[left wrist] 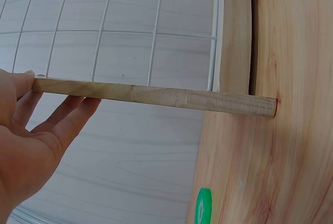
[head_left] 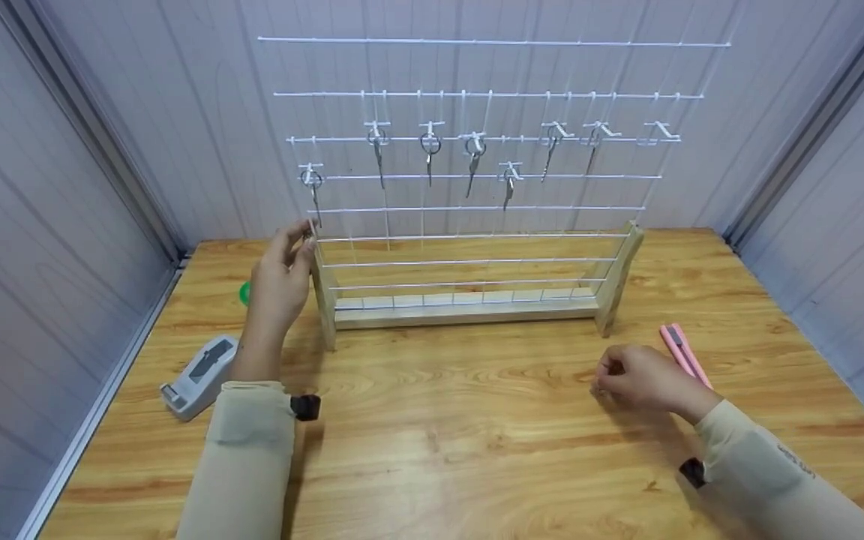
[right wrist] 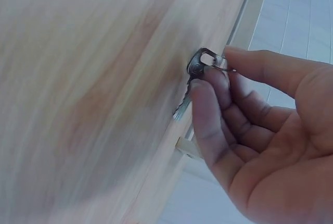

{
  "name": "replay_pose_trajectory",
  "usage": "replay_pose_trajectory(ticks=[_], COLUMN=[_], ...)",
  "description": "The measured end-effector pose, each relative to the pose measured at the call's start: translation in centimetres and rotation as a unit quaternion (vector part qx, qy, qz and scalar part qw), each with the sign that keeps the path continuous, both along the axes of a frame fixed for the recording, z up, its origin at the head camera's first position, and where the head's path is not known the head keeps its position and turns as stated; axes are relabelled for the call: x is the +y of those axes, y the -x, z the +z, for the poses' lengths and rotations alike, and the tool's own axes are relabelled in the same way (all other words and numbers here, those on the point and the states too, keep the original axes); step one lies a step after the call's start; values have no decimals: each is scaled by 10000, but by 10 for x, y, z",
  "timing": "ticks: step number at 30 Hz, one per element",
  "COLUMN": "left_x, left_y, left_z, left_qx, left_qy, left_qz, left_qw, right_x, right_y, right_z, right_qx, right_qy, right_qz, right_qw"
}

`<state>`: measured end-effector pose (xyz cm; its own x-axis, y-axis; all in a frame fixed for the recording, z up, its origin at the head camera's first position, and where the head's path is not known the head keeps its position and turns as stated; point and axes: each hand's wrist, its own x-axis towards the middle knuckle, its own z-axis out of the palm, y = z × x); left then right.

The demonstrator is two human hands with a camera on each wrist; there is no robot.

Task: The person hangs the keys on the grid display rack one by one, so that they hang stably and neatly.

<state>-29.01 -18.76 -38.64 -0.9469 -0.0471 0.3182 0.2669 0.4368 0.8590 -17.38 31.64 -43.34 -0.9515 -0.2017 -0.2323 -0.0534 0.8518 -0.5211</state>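
A white wire grid rack [head_left: 477, 237] on a wooden stand stands at the back of the table. My left hand [head_left: 280, 281] grips the upper part of its left wooden post [left wrist: 156, 95], thumb on one side and fingers on the other. Near the table's surface, in front of the stand's right end, my right hand [head_left: 646, 379] pinches a metal key [right wrist: 195, 69] by its head and small ring. The key's toothed blade points down towards the tabletop in the right wrist view. Several keys on rings [head_left: 475, 146] hang from white hooks on the grid. The far-right hook [head_left: 658, 130] appears bare.
A grey plastic device [head_left: 199, 376] with a dark recess lies left of my left forearm. Behind that arm sits a green round object [head_left: 244, 293], partly hidden. A pink utility knife [head_left: 683, 352] lies just beyond my right hand. Panelled walls [head_left: 79, 187] enclose the table.
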Motion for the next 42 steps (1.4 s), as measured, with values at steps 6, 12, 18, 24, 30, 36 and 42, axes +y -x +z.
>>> replay_pose_trajectory(ticks=[6,12,18,24,30,36,42], left_x=[1,1,1,2,1,0,0], left_y=[-2,-2,-1,0,0,0,0], left_z=[2,3,3,2,3,3,2], left_qx=[-104,-170,-207,-259,-161,-103,-189], left_qy=[-46,-45,-26,-45,0,40,-52], left_qz=[21,25,54,101,44,-7,7], left_qw=[9999,9998,9998,9996,9999,9999,9998], right_x=[-2,-1,1,3,4,2,-3], right_y=[-3,-1,1,1,1,2,3], right_z=[1,3,9,19,33,53,81], right_qx=[491,541,517,609,931,1121,1469], right_qy=[312,1239,2120,3020,3807,4845,5393], right_qz=[-129,-510,-945,-1052,-903,-798,-920], right_qw=[9982,9895,9713,9455,9155,8639,8241])
